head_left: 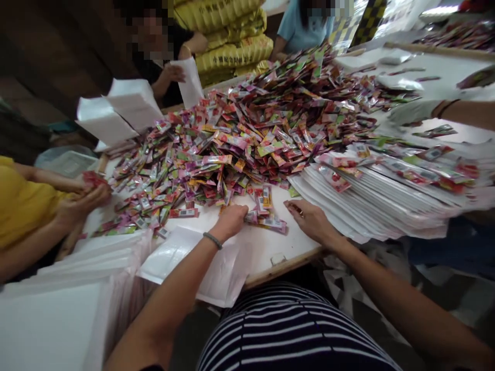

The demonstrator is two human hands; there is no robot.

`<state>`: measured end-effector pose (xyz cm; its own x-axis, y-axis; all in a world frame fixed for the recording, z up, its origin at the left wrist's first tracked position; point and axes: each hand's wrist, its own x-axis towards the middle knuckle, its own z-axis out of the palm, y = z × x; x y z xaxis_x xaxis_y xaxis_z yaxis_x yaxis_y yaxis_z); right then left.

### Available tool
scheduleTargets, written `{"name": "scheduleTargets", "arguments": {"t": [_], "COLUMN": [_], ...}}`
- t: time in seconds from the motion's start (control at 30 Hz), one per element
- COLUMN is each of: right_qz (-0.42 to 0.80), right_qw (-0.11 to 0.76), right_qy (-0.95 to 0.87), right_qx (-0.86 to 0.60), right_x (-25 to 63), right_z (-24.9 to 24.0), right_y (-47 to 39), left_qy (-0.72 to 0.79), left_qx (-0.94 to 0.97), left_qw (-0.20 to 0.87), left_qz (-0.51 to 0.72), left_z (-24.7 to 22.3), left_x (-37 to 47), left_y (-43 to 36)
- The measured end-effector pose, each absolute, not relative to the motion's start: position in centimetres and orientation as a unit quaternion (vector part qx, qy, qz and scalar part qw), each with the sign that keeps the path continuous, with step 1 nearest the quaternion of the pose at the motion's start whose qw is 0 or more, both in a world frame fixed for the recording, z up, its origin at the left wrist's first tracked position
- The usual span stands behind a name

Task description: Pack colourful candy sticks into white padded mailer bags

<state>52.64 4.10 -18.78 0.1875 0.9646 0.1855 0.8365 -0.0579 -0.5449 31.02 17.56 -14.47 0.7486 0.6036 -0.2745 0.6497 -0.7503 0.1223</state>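
My left hand (pixel 231 220) is closed, its fingertips against a few small printed sachets (pixel 266 221) on the white tabletop; whatever is inside its fingers is hidden. Opposite it, my right hand (pixel 309 220) hovers low over the table, fingers loosely bent and apart, with nothing visible in them. Between the two hands lie several sachets, some crossing each other. A white padded envelope (pixel 170 252) rests flat beneath my left forearm, partly overhanging the table's edge. Just beyond both hands rises a large heap of colourful sachets (pixel 247 139).
Stacked white envelopes stand at left (pixel 58 314), and a fanned row of envelopes (pixel 386 198) topped with sachets lies at right. A person in yellow (pixel 31 211) works at left; another person's gloved hand (pixel 413 112) is at right. Yellow sacks (pixel 232 54) are piled behind.
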Motion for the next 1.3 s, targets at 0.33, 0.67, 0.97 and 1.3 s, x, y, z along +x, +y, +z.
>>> {"name": "scheduleTargets", "arguments": {"t": [0.33,0.67,0.97,1.3], "right_qz": [0.154,0.148,0.169,0.203], "right_qw": [0.238,0.110,0.058,0.151], "right_qy": [-0.574,-0.710,-0.674,-0.712], "right_qx": [-0.769,-0.680,-0.717,-0.655], "right_x": [51.6,47.4,49.7,50.9], "right_z": [-19.8,-17.3,-17.6,-17.8], "right_y": [5.5,4.9,3.8,2.2], "left_qy": [0.475,0.530,0.396,0.297], "left_qx": [0.871,0.835,0.886,0.949], "left_qw": [0.092,0.148,0.216,0.103], "left_qz": [-0.078,0.012,0.108,-0.009], "left_z": [-14.2,-13.0,-11.4,-14.1], "left_x": [27.3,27.6,28.3,31.2], "left_y": [17.4,17.6,13.0,6.0]}}
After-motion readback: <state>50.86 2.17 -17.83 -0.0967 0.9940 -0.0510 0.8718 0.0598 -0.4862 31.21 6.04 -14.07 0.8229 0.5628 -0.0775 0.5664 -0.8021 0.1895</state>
